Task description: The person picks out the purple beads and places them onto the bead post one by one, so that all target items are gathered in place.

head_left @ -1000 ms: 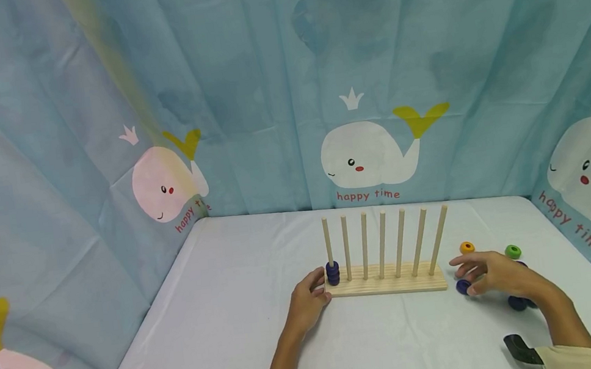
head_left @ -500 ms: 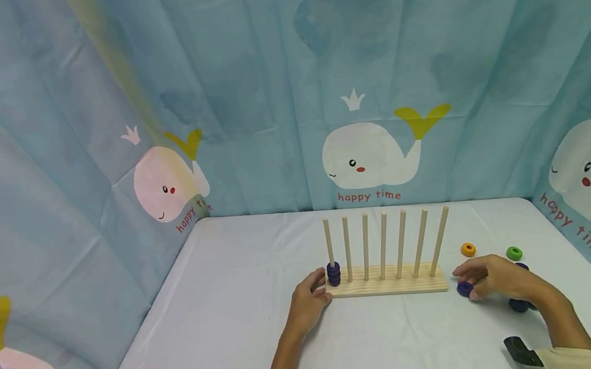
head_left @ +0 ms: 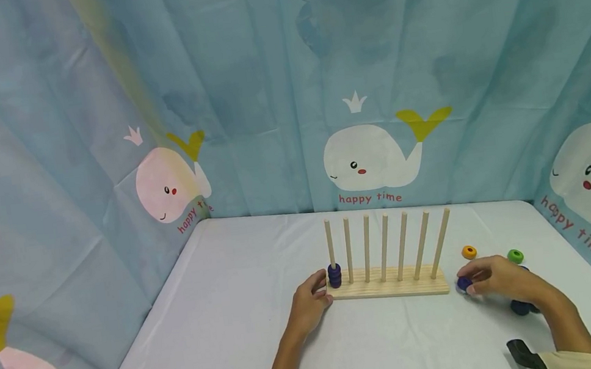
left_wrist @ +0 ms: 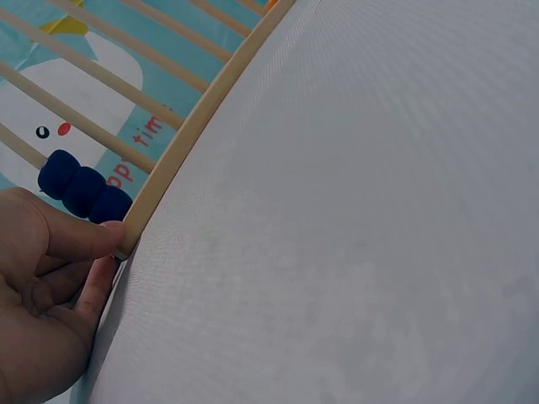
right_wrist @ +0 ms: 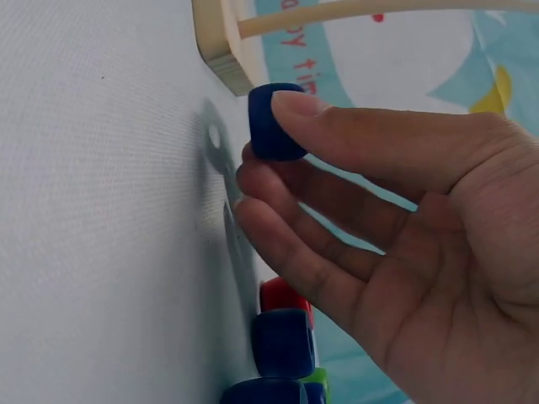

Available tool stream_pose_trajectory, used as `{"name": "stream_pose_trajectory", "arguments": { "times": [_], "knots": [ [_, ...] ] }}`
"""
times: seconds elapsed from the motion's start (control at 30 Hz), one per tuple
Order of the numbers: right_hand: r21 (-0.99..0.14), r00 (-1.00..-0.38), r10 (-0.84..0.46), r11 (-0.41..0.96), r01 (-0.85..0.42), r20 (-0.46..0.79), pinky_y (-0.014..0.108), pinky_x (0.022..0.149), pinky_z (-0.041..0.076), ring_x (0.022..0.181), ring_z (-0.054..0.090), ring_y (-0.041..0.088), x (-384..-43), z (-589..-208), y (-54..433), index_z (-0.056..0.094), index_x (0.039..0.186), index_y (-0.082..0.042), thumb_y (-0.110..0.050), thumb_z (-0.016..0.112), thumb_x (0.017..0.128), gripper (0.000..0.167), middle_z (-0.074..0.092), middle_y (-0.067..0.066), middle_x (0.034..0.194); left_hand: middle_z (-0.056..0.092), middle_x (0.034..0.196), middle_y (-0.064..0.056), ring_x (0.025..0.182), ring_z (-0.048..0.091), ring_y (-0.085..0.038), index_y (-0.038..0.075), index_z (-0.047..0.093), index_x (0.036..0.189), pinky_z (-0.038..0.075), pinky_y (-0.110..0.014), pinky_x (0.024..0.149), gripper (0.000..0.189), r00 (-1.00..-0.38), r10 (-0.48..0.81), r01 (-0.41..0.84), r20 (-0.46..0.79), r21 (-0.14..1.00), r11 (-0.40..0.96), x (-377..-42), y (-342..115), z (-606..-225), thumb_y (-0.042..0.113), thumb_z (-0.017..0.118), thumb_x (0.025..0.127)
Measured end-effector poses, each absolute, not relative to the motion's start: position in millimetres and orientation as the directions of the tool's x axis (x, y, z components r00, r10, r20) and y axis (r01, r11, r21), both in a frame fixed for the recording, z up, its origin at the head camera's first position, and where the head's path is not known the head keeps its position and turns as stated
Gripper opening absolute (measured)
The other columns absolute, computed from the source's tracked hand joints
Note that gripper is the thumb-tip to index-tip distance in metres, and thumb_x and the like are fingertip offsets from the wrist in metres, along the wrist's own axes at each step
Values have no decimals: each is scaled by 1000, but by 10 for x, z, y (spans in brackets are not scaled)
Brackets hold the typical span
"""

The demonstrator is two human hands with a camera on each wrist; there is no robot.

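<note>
A wooden peg rack (head_left: 386, 290) with a row of several upright pegs stands on the table. Dark blue beads (head_left: 334, 276) are stacked on its leftmost peg, and the other pegs are bare. My left hand (head_left: 307, 303) grips the left end of the rack's base, its thumb (left_wrist: 93, 239) against the wood beside the stack. Right of the rack, my right hand (head_left: 498, 279) pinches a blue bead (right_wrist: 276, 122) between thumb and fingers. In the right wrist view this bead is just off the cloth, near the base's right end (right_wrist: 223, 50).
An orange bead (head_left: 469, 252) and a green bead (head_left: 515, 256) lie behind my right hand. More blue beads (head_left: 520, 307) sit under and beside that wrist, and a red bead (right_wrist: 285, 296) shows in the right wrist view. A whale-print curtain (head_left: 240, 93) rises behind the white-covered table (head_left: 220, 292).
My right thumb and fingers have closed on the blue bead and lifted it slightly. The left hand stays on the rack's end.
</note>
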State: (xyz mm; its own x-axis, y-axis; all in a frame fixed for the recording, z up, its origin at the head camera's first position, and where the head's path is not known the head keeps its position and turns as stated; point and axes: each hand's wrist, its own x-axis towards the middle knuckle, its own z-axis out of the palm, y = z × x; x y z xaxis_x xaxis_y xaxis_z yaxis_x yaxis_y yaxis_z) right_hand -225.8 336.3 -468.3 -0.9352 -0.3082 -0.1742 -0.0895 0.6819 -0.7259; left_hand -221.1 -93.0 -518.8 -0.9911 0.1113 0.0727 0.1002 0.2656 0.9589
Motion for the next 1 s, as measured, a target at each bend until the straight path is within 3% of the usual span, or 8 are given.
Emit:
{"name": "stream_pose_trajectory", "arguments": {
  "times": [0.17,0.37,0.7,1.0],
  "knots": [
    [-724,-958,-251,686,-77,-136,33,75,56,102,60,27,-2221,-4606,3345,65,122,-3,-31,76,83,49,64,13,116,56,134,-15,117,58,-27,2,48,141,51,-27,94,60,-990,113,106,79,959,262,-2217,-925,-5200,-10,62,84],
    [-710,-975,-219,691,-136,-27,36,80,56,111,59,37,-2204,-4525,3334,62,126,-4,-39,67,90,51,62,18,123,56,133,-16,116,58,-28,1,48,141,51,-29,95,59,-990,112,115,89,960,255,-2220,-928,-5209,-9,62,84],
    [-700,-983,-160,691,-178,92,43,76,59,109,58,44,-2190,-4468,3355,59,130,-6,-43,65,91,54,61,19,123,57,134,-14,116,58,-27,3,48,142,51,-29,95,59,-991,113,104,76,959,265,-2210,-934,-5198,-8,63,85],
    [-724,-983,-118,665,-185,143,52,81,56,106,61,41,-2106,-4302,3304,57,133,-7,-40,64,93,53,63,17,121,57,134,-15,116,59,-27,3,48,141,51,-29,94,60,-990,115,105,78,962,253,-2213,-935,-5203,-8,63,84]
  ]
}}
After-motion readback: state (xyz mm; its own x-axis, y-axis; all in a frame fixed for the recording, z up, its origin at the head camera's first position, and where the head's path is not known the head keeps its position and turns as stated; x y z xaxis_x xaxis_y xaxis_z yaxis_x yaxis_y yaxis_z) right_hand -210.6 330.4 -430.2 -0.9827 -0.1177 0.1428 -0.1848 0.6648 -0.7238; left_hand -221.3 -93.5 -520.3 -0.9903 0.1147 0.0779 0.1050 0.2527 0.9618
